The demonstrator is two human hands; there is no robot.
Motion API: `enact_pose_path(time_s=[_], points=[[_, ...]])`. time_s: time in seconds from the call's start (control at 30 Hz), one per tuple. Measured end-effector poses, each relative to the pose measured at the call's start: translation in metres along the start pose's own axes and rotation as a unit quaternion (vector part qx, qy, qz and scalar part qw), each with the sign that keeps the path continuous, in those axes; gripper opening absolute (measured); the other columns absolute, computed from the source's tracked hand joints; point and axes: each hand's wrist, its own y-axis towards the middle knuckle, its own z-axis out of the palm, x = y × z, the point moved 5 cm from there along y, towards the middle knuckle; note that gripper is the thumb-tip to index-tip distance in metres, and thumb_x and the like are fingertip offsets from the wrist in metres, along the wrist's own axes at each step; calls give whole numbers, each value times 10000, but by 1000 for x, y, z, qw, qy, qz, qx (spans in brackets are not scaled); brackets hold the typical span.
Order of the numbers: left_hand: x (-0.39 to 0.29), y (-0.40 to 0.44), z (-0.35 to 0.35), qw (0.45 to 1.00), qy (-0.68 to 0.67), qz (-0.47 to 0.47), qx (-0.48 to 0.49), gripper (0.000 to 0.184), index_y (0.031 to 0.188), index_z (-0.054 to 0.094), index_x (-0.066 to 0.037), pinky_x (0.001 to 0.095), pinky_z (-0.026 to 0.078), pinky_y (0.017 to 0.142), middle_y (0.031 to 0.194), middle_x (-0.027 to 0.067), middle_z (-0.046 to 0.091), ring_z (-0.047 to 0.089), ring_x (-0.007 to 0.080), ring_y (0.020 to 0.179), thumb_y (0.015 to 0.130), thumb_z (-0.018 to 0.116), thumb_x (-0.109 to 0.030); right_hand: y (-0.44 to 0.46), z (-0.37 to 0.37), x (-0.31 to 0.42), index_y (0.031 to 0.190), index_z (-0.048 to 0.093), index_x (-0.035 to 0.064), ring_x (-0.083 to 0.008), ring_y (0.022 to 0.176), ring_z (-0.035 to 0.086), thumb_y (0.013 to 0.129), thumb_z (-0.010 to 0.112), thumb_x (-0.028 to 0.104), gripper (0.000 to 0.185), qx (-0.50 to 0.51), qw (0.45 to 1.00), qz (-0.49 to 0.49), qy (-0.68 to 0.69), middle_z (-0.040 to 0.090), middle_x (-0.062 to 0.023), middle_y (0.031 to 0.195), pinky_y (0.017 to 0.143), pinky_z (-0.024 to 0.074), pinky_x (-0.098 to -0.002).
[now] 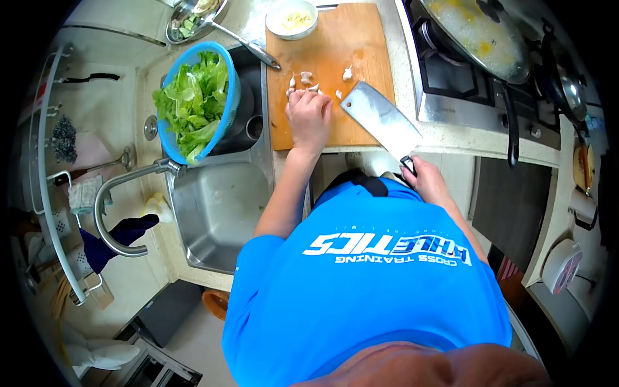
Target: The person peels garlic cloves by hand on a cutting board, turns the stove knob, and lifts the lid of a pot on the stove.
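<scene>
Positioning of small whitish garlic cloves (306, 77) on the rectangular tan wooden cutting board (367, 39) seems to be in hand. Left hand (310, 120): fingers curled downward; whether a clove is pinched cannot be told. Cloves are bunched at its fingertips, 12 o'clock from it, 10 o'clock from the right hand (429, 181). By the latter, the broad silver metal cleaver (380, 119) is gripped, fingers wrapped round the handle; blade pointed between 10 and 11 o'clock, over the board's edge. Next move, as judged: cloves to be steadied, fingertips kept clear of the blade.
</scene>
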Motion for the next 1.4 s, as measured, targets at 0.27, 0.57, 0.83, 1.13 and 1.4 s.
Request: enact_pose_path(time_s=[0.27,0.57,0.83,1.13,1.4], points=[[8,-5,-8,999,-30,-15,-29,75,744,661,-83,335,418,748,785,36,643,533,232,792,683,703,-74,4,0,-5,862,541,19,-394,721,574,840,606,257,248,15,1000,20,15,599,-203,776,623,452,-411],[3,-5,-4,999,-41,-22,-7,87,755,656,-74,330,418,742,773,40,635,523,234,782,682,702,-68,2,-4,-1,854,543,9,-380,686,565,837,612,254,255,-13,999,10,40,590,-194,733,604,440,-398],[-37,-7,25,998,-51,22,-2,127,779,649,-108,369,413,754,822,19,620,526,230,817,661,696,-91,-1,-2,-11,775,509,49,-45,385,378,907,542,196,200,59,881,126,452,475,13,560,361,270,-199],[-6,59,50,997,15,75,-5,29,744,676,-129,336,421,713,820,22,639,553,225,824,717,665,-129,-7,-4,-9,774,507,53,-51,397,383,902,556,185,190,54,876,145,456,465,17,558,358,282,-202],[50,52,-8,997,-24,-64,37,80,760,704,-91,349,455,694,734,46,649,562,254,767,714,692,-155,-9,5,-7,761,533,41,-46,422,389,880,589,188,197,67,883,126,448,465,24,540,404,294,-203]])
